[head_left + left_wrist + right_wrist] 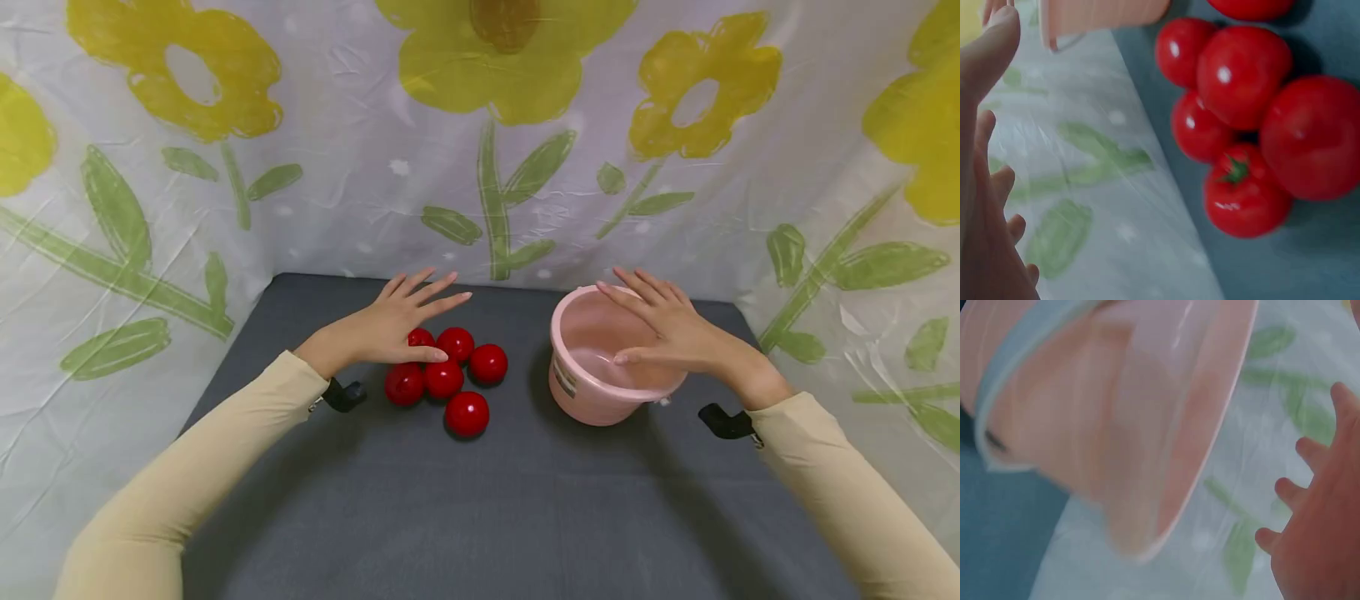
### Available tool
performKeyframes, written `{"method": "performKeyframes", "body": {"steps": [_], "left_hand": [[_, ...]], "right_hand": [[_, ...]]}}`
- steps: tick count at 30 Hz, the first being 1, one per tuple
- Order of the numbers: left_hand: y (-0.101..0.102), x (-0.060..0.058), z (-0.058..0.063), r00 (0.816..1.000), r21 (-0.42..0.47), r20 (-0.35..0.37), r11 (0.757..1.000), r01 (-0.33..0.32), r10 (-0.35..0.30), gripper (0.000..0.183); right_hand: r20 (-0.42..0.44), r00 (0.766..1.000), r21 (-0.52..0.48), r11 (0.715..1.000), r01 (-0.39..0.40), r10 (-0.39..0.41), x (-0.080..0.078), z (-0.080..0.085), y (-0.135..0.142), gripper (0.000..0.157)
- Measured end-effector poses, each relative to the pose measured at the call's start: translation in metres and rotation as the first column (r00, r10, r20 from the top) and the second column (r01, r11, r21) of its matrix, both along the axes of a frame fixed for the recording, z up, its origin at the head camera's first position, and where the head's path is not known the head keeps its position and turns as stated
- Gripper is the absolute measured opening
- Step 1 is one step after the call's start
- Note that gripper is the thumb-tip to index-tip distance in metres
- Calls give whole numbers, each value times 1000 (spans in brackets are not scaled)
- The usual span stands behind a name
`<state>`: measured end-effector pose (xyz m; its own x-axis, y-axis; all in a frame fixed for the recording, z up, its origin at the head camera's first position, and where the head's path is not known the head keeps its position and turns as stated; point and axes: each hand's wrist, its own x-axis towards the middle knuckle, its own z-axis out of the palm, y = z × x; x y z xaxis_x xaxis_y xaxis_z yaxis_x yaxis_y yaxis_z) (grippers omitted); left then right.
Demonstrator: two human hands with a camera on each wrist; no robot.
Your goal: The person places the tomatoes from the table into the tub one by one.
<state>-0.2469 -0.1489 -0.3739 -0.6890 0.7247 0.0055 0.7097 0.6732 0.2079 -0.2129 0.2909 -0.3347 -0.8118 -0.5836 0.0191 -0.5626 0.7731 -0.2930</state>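
Several red tomatoes [467, 414] lie in a loose group on the dark cloth, left of the middle. Over the back of that group hovers my left hand [390, 323], fingers spread and holding nothing. In the left wrist view one tomato [1247, 190] shows its green stem. A pink bucket [592, 404] stands upright to the right of the tomatoes, and its inside looks bare in the head view. My right hand [671, 329] is spread above the bucket's right side, with nothing in it. The bucket's pale handle [988, 419] hangs at its side in the right wrist view.
The dark grey cloth [450, 517] covers the work surface. Behind and on both sides hang pale sheets [345, 192] with yellow flowers and green leaves. A black wrist mount [347, 395] sits under the left wrist, another [726, 422] under the right.
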Motion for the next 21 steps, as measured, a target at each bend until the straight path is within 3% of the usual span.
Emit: {"method": "performKeyframes", "body": {"steps": [6, 11, 15, 21], "left_hand": [[-25, -12, -24, 997, 31, 47, 997, -69, 68, 83], [-42, -18, -52, 986, 71, 89, 987, -144, 138, 83], [-46, -22, -71, 976, 90, 125, 977, -191, 180, 82], [-48, -28, -88, 962, 78, 156, 968, -237, 223, 83]], "right_hand": [[31, 996, -71, 994, 82, -80, 2, -4, 34, 98], [48, 991, -134, 982, 131, -126, 6, -15, 58, 101], [68, 986, -167, 972, 164, -155, 14, -23, 69, 103], [116, 975, -171, 963, 208, -190, 23, -34, 74, 104]]}}
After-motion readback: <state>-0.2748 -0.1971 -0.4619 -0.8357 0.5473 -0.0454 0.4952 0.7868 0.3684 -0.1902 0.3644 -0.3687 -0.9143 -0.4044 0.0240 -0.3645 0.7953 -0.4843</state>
